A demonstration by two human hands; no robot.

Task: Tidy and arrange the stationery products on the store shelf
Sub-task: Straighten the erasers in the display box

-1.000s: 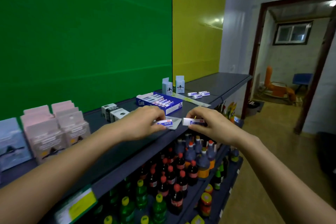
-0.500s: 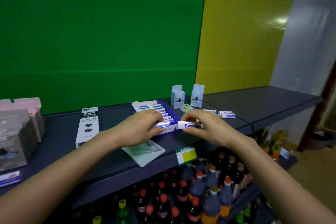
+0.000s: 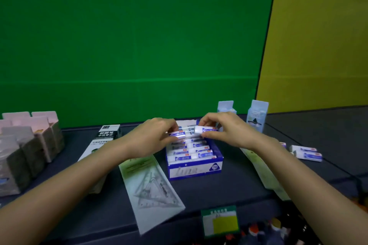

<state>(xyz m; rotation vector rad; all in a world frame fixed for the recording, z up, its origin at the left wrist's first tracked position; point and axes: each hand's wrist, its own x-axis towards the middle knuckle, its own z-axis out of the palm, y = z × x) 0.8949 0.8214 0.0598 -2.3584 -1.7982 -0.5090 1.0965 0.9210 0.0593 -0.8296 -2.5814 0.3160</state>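
A blue and white display box [image 3: 196,169] stands on the dark shelf [image 3: 229,187], filled with several white erasers in blue sleeves. My left hand [image 3: 149,137] pinches one eraser [image 3: 177,134] over the back left of the box. My right hand [image 3: 225,131] pinches another eraser [image 3: 206,129] over the back right of the box. Two loose erasers [image 3: 305,152] lie on the shelf to the right.
A bagged set-square ruler pack [image 3: 151,187] lies left of the box, another pack [image 3: 262,171] to its right. Black and white boxes [image 3: 105,137] and pink and grey cartons [image 3: 29,145] stand at the left. Two pale blue cartons [image 3: 256,115] stand behind. Bottles fill the shelf below.
My view has swung left and closer to the shelf. Both hands, each still pinching an eraser, have moved from the shelf's front edge to above the back of the eraser box.
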